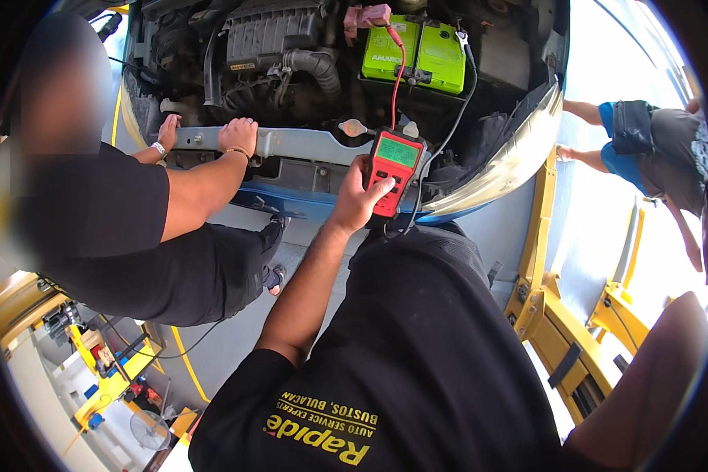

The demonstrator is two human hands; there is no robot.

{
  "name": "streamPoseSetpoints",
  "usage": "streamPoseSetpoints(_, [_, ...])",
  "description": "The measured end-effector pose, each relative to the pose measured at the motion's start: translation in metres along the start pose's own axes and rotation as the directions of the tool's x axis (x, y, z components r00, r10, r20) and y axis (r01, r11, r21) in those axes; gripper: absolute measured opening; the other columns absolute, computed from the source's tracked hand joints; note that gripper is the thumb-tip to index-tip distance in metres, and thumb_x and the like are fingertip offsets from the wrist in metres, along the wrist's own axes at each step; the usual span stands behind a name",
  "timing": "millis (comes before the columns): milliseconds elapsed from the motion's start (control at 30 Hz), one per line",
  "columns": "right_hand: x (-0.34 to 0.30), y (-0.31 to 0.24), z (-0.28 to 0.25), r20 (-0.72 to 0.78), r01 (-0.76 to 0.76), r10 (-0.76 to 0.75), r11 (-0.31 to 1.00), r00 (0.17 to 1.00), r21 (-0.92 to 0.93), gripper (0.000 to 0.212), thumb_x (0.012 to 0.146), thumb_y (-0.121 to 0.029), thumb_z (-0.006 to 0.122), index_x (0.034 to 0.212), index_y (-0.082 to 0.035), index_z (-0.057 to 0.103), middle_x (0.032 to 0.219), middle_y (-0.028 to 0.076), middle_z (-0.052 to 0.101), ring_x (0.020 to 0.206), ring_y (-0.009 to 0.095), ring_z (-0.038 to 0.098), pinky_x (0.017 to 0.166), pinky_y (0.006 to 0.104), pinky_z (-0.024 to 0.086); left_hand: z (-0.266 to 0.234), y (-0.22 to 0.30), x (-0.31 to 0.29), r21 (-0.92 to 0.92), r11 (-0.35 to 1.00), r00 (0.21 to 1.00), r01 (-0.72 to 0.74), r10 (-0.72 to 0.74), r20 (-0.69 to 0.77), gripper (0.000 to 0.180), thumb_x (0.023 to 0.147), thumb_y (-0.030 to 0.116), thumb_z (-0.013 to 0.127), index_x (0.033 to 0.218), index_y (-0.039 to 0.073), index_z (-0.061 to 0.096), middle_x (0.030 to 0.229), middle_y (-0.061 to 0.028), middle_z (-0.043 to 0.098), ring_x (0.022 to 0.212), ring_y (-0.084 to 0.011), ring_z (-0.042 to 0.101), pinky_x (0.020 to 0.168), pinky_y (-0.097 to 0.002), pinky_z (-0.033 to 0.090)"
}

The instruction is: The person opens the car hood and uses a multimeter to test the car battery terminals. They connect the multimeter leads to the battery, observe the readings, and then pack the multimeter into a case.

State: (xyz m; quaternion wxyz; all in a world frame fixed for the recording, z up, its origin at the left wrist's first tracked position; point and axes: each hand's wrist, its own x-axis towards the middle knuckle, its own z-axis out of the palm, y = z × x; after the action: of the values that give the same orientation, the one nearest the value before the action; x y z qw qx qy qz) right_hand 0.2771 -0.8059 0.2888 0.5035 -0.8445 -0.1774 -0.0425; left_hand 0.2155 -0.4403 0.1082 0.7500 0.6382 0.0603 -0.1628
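One left hand (354, 203) gripped the tester (400, 154) with its fingers (356, 173), the long axis pointing toward the battery (444, 59).

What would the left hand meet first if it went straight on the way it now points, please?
Past the red tester that the left hand holds, it would probably meet the silver front crossbar first; depth is unclear, so it might pass above that toward the green battery.
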Motion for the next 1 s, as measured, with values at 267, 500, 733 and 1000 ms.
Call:
streamPoseSetpoints(267, [-0.016,-0.009,-0.007,0.009,-0.046,0.046,0.999,0.999,-0.008,0.034,0.096,-0.012,0.066,0.127,0.0,0.063,0.118,0.011,0.068,0.11,0.021,0.065,0.098,0.0349,0.051,0.007,0.004,0.001,-0.095,0.996,1.0,-0.003,0.004,0.011,0.052,0.095,0.022,0.078,0.132,-0.004,0.052,0.121,-0.0109,0.066,0.109,-0.0161,0.064,0.099,-0.0325,0.051])
streamPoseSetpoints(500, [-0.023,-0.006,-0.016,-0.013,-0.072,0.072,0.997,0.997,-0.011,0.036,0.097,-0.013,0.065,0.13,0.001,0.062,0.12,0.012,0.067,0.111,0.021,0.065,0.098,0.0344,0.05,0.012,0.006,0.0,0.036,0.999,1.0,0.022,-0.023,0.017,0.049,0.094,0.025,0.078,0.127,-0.003,0.054,0.117,-0.0096,0.066,0.106,-0.0142,0.063,0.095,-0.0322,0.051])
streamPoseSetpoints(733, [-0.026,-0.008,-0.017,0.006,-0.053,0.053,0.999,0.999,0.012,0.038,0.097,-0.013,0.065,0.133,0.002,0.061,0.121,0.012,0.067,0.112,0.021,0.064,0.098,0.0339,0.05,0.011,-0.009,0.0,0.086,0.996,1.0,0.014,-0.016,0.014,0.051,0.094,0.023,0.078,0.129,-0.004,0.053,0.117,-0.0111,0.066,0.104,-0.0156,0.064,0.096,-0.0332,0.051])
streamPoseSetpoints(1000, [-0.023,-0.097,-0.087,-0.084,0.285,-0.276,0.949,0.958,0.135,0.041,0.098,-0.013,0.064,0.136,0.003,0.059,0.122,0.013,0.066,0.113,0.021,0.064,0.098,0.0332,0.05,0.02,0.011,-0.002,0.102,0.994,0.999,-0.03,0.032,-0.012,0.052,0.093,0.023,0.08,0.129,-0.004,0.053,0.116,-0.0115,0.067,0.107,-0.0168,0.065,0.097,-0.0337,0.052])
